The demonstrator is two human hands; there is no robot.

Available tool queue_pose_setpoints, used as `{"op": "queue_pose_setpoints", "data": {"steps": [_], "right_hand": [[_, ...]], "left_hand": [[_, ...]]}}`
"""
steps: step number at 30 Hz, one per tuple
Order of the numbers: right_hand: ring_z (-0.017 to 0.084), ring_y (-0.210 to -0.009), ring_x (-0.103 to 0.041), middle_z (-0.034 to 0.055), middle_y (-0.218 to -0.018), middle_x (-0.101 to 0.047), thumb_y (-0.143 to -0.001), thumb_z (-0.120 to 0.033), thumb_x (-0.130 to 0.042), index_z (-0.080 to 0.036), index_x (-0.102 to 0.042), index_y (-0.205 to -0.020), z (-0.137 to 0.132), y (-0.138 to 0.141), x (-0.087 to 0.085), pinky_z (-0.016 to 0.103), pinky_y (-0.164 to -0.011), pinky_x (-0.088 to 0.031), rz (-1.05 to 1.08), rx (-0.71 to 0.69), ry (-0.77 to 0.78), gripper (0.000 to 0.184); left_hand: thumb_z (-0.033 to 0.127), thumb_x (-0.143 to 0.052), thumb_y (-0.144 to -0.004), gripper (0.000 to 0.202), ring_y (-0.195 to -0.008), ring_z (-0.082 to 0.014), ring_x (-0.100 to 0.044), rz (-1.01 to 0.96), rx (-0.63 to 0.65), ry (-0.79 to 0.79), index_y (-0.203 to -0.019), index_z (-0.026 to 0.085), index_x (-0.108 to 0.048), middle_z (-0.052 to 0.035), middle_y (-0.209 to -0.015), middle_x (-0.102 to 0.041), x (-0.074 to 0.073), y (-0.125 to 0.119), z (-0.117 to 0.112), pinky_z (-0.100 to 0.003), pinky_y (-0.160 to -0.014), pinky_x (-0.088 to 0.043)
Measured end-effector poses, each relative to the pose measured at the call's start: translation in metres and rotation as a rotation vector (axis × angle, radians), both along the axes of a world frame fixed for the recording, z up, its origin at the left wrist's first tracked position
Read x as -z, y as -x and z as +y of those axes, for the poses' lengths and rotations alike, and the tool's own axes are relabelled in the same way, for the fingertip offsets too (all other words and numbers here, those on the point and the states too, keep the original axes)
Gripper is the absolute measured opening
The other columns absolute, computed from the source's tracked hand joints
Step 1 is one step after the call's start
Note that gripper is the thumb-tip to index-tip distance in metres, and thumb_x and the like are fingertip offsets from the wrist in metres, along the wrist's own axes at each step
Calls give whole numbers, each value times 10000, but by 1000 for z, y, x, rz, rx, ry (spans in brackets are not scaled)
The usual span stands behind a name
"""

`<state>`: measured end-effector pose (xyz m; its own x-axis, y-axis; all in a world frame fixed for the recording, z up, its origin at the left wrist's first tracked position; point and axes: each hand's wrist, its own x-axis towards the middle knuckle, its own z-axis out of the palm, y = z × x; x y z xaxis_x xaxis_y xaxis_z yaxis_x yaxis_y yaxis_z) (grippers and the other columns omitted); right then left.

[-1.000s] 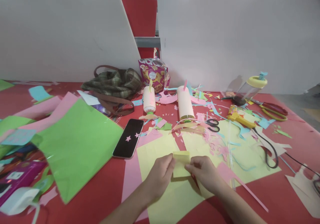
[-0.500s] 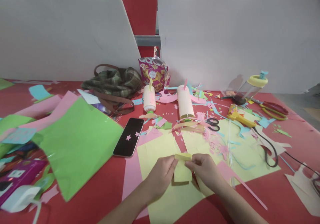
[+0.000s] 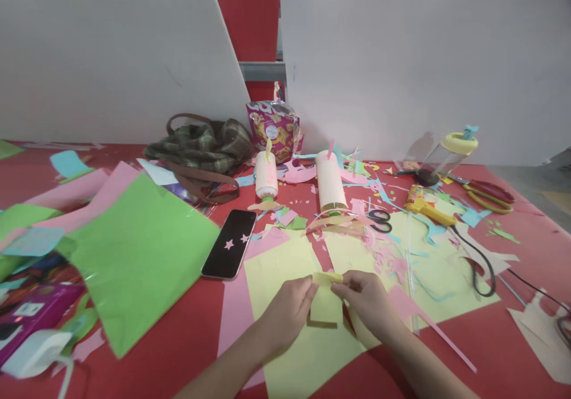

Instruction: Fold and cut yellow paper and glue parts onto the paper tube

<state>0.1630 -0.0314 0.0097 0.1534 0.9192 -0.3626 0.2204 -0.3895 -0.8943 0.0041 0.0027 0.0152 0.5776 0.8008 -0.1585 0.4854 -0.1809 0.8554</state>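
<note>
A phone point(image 3: 229, 243) lies beside a green sheet point(image 3: 138, 256), black scissors point(image 3: 380, 220) farther back.

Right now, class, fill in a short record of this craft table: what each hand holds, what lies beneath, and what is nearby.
Left hand: pinches the folded yellow paper at its top left
Right hand: pinches its top right
Beneath: larger yellow sheet on the red table
Nearby: smartphone, green sheet, black scissors

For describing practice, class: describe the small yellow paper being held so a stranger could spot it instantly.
On the red table, find the pale yellow sheets nearest the camera. Over them, the left hand and right hand pinch a small yellow paper; only it is folded at the top.
</note>
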Motion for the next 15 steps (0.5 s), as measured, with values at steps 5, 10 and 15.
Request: {"op": "queue_pose_setpoints", "data": {"steps": [5, 10, 15], "right_hand": [[92, -502, -422, -38, -515, -455, -667, -294, -542, -162, -504, -559, -1, -1, -2, 215, -492, -340, 47, -27, -18, 175], [89, -480, -414, -44, -485, -442, -652, -273, -546, -163, -503, -528, 0, -1, -1, 211, -470, -335, -9, 21, -9, 170], [105, -510, -472, -22, -530, -510, -650, -288, -558, -158, -565, -608, 1, 0, -2, 219, -494, -371, 43, 29, -22, 136]], "left_hand": [[313, -268, -854, 322, -473, -94, -332, 43, 16, -56, -556, 190, -282, 46, -525, -361, 0, 0, 0, -227, -477, -259], [294, -247, -858, 327, -473, -98, -333, 80, 57, -94, -546, 193, -248, 45, -515, -342, 0, 1, 1, -228, -477, -254], [285, -253, -855, 311, -470, -101, -345, 94, 83, -118, -561, 193, -297, 42, -519, -367, 0, 0, 2, -233, -486, -272]]}}
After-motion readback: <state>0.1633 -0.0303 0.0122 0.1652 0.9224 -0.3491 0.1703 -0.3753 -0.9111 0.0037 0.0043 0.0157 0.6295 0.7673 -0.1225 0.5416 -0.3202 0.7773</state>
